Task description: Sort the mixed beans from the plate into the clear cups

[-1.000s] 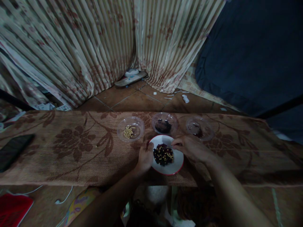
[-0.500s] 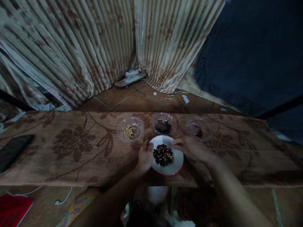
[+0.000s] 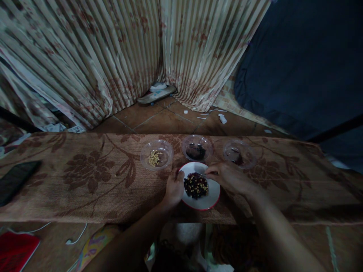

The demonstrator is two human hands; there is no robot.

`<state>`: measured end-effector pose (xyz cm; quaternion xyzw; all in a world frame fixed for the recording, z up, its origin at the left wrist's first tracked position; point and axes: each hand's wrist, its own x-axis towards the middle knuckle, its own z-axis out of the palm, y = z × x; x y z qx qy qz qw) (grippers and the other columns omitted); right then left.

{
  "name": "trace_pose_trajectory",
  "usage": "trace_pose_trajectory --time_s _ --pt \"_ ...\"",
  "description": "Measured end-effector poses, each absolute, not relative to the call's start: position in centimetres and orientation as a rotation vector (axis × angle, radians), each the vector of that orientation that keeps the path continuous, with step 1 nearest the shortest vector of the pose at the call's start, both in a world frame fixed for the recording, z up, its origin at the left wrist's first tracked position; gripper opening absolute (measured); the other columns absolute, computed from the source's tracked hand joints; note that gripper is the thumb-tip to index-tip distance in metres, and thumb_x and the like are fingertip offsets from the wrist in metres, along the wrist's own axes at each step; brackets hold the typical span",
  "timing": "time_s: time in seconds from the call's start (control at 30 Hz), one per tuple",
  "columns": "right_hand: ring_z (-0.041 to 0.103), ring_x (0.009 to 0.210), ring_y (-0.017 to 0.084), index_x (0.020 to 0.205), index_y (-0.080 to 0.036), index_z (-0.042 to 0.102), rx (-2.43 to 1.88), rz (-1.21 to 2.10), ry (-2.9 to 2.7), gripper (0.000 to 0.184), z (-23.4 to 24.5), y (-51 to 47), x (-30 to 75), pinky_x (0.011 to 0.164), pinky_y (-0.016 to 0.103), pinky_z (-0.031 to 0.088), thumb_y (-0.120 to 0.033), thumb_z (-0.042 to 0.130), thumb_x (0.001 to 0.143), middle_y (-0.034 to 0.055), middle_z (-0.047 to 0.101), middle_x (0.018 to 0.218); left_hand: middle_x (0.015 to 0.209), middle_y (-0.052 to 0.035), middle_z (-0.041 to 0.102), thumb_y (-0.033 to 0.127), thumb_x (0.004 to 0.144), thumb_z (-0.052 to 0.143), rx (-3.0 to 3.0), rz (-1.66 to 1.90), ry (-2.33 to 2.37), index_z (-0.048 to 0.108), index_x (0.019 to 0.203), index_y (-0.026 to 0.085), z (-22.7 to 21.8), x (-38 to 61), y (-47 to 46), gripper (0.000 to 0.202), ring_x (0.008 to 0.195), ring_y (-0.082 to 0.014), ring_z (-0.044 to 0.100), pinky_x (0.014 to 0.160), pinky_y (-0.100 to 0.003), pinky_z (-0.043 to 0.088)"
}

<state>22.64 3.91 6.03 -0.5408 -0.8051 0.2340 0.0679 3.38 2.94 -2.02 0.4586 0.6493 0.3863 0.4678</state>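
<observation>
A white plate (image 3: 213, 190) with a red rim stands at the table's near side, holding a mixed heap of dark and pale yellow beans (image 3: 195, 186). My left hand (image 3: 174, 189) grips the plate's left edge, thumb over the rim. In the closed fingers of my right hand (image 3: 227, 176) is a thin metal spoon (image 3: 203, 175), its tip at the heap's upper right; its bowl is hidden. Behind the plate are three clear plastic bowls: the left bowl (image 3: 167, 160) has pale yellow beans, the middle bowl (image 3: 209, 145) black ones, and the right bowl (image 3: 249, 153) a few dark ones.
A brown floral cloth (image 3: 113, 200) covers the long narrow table. At its left end lies a dark phone (image 3: 17, 181). Beyond the table hang striped curtains (image 3: 127, 49), with a skateboard (image 3: 157, 95) on the tiled floor beneath them. A white cable (image 3: 78, 236) lies on the floor nearer me.
My right hand has shifted slightly left with the spoon at the heap. The left hand, plate and bowls stay where they were.
</observation>
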Motion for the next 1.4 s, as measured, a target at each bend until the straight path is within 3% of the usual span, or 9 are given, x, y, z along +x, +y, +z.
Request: trace_pose_trajectory --time_s 0.77,1.1,1.4 --pt "0.062 0.074 0.016 0.083 -0.025 0.071 -1.611 0.768 -2.466 0.022 6.1 4.0 22.8 0.067 0.025 0.041 -0.031 0.049 0.083 0.0010 0.070 0.084 0.091 -0.0069 0.069 0.030 0.080 0.044 1.144 0.948 1.569 0.063 0.093 0.015 -2.3 3.4 3.0 0.027 0.088 -0.0188 0.061 0.086 -0.032 0.044" --pt "0.063 0.075 0.018 0.087 -0.022 0.071 -1.557 0.883 -2.208 0.021 6.5 4.2 24.0 0.066 0.027 0.045 -0.033 0.054 0.080 0.0028 0.071 0.086 0.095 -0.0062 0.068 0.029 0.080 0.045 1.157 0.937 1.579 0.063 0.094 0.016 -1.6 3.3 2.9 0.027 0.091 -0.0190 0.060 0.087 -0.033 0.044" --pt "0.064 0.075 0.018 0.087 -0.022 0.071 -1.655 0.359 -1.861 0.020 6.6 5.3 24.6 0.067 0.027 0.047 -0.032 0.057 0.079 0.0023 0.071 0.086 0.108 -0.0107 0.065 0.032 0.080 0.046 1.120 0.923 1.626 0.062 0.102 0.014 -1.4 3.3 3.0 0.032 0.104 -0.0214 0.057 0.096 -0.035 0.039"
